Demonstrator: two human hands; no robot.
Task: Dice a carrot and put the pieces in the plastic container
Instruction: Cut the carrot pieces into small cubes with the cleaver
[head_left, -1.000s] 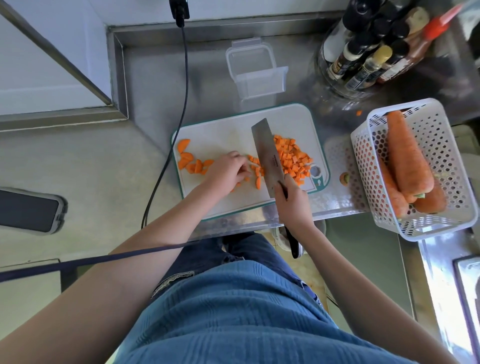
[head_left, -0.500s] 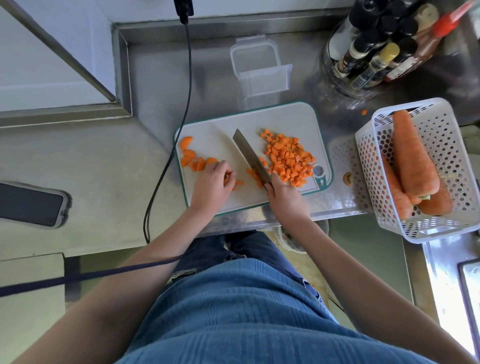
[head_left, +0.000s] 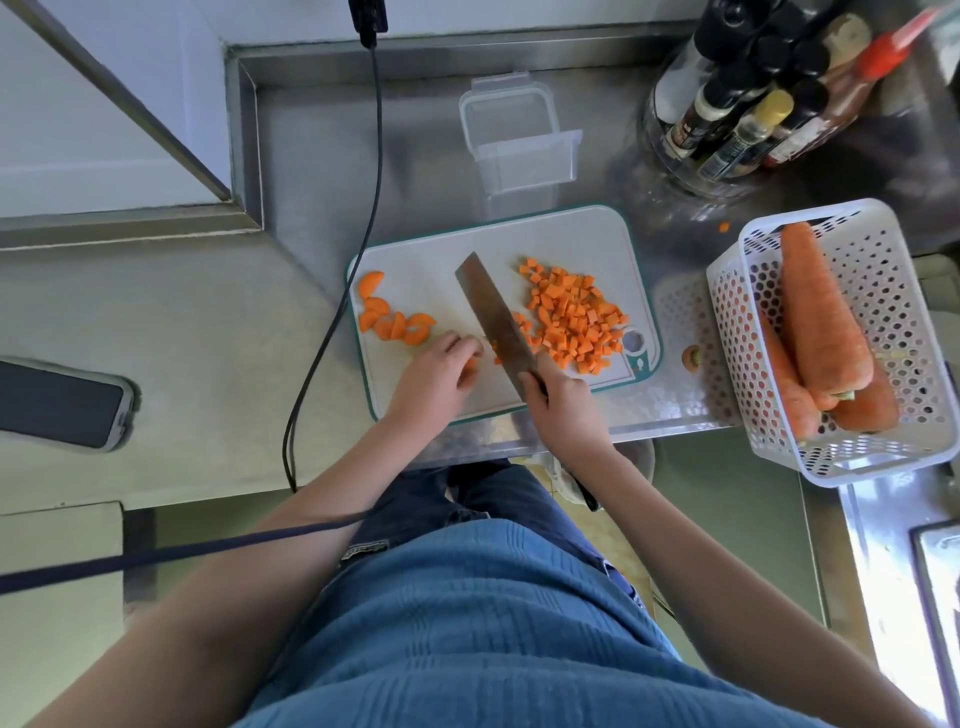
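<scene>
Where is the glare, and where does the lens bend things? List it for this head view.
Head view: strongest glare on the steel counter at lower right; a softer sheen near the cutting board. Wide-angle distortion tilts the bottles and the white basket outward. The diced carrot is sharp; the cleaver shows little blur.

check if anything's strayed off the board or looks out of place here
Two strays: a small carrot bit lies on the steel counter behind the white basket, and a cut carrot end sits on the counter between the cutting board and the basket. The diced pile is on the board; the plastic container looks empty.
</scene>
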